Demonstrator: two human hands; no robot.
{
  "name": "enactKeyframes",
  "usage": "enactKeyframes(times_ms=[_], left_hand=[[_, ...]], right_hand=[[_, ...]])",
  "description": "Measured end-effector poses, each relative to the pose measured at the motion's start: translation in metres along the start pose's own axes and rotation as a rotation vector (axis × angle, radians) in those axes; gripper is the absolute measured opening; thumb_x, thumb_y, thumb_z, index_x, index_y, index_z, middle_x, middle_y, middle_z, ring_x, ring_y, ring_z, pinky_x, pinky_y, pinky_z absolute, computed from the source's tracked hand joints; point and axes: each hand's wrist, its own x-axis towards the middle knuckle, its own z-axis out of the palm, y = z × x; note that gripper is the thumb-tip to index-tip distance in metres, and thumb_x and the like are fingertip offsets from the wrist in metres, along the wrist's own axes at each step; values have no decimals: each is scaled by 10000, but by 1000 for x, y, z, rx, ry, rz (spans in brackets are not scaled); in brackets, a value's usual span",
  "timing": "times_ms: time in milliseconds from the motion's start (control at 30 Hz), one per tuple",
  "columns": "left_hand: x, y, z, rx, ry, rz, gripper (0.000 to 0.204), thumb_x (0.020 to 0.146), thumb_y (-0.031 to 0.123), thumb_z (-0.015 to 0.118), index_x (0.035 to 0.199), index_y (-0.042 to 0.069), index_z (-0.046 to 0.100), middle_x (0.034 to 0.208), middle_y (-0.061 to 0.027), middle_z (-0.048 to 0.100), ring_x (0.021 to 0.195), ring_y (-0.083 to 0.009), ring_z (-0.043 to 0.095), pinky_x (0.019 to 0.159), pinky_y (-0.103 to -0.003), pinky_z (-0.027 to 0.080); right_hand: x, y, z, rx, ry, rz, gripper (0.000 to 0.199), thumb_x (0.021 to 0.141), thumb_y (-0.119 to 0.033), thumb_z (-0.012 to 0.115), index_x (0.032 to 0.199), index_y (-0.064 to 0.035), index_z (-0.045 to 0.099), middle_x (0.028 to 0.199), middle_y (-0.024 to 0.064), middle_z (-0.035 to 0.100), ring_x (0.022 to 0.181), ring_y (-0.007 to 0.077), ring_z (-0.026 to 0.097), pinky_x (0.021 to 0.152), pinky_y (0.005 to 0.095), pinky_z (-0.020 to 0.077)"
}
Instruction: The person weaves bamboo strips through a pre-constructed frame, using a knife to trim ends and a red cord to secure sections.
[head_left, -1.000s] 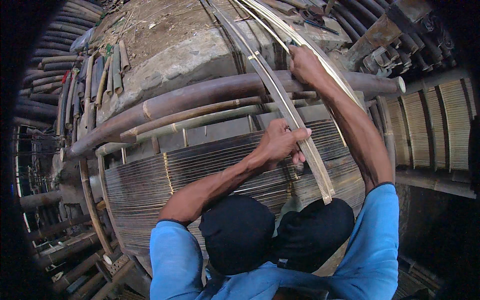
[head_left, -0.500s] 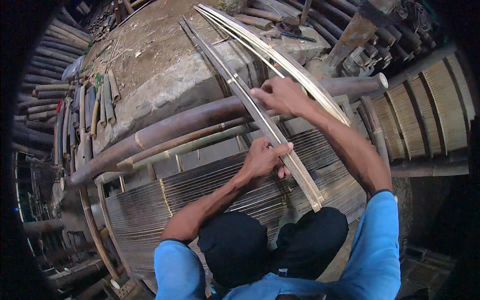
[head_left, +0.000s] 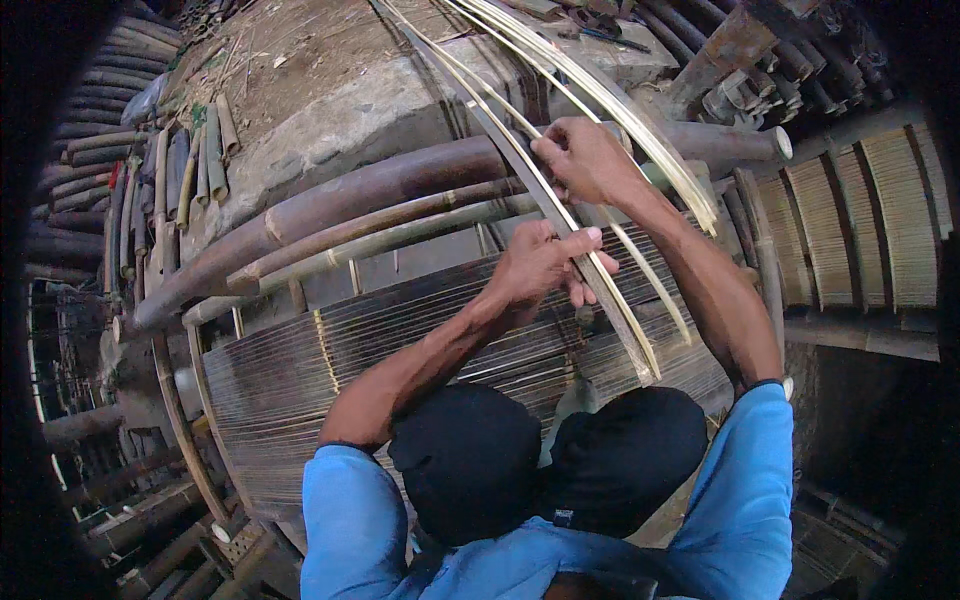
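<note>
My left hand grips a long flat bamboo strip near its lower end, thumb on top. My right hand clasps the same strip a little higher up. The strip runs from the top of the picture down to an end above my right knee. Several thinner pale bamboo slats arc beside it on the right. Below both hands lies a mat of thin parallel bamboo slivers stretched over a frame.
Thick bamboo poles lie across the far edge of the mat. A concrete block with dirt sits behind them. Short cut bamboo pieces stand at the left. More slatted panels lie at the right. My dark-clad knees are below.
Both hands have slid along the strip: the right hand moved left and lower in the picture, and the left hand shifted slightly up the strip. The strip's lower end stays near my knee.
</note>
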Motion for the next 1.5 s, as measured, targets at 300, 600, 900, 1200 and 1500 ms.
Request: enactKeyframes(times_ms=[300,600,900,1200,1500], left_hand=[[-1,-1,1,-16,18,-28,296,987,226,651,1037,-63,608,891,-227,730,576,-214,686,444,-290,530],[1,-3,-1,33,25,-35,286,986,233,656,1024,-48,620,886,-217,733,566,-196,669,466,-286,520],[0,4,5,24,39,-78,303,982,256,663,1025,-42,627,866,-173,720,647,-161,659,504,-290,506],[6,2,12,-32,119,-74,282,929,202,746,1058,-29,650,788,-40,605,613,-109,562,485,-278,484],[-1,9,9,39,146,-16,253,940,180,730,1078,-22,667,841,-63,661,653,-124,609,530,-259,500]], right_hand=[[18,10,-6,-153,201,-145,358,901,-249,621,959,91,717,894,315,697,886,469,690,839,521,534],[59,20,4,-170,339,-264,342,875,-214,602,801,110,685,734,354,637,788,505,681,763,543,535],[86,42,-4,-619,318,-241,250,850,-235,687,903,7,722,925,268,686,898,445,686,798,518,549],[66,64,-35,-507,214,-304,320,837,-287,761,1037,-41,720,1022,208,658,1000,388,634,860,473,521],[-33,-6,-44,-236,13,-361,284,912,-295,674,1001,-29,716,835,254,702,783,472,678,737,527,546]])
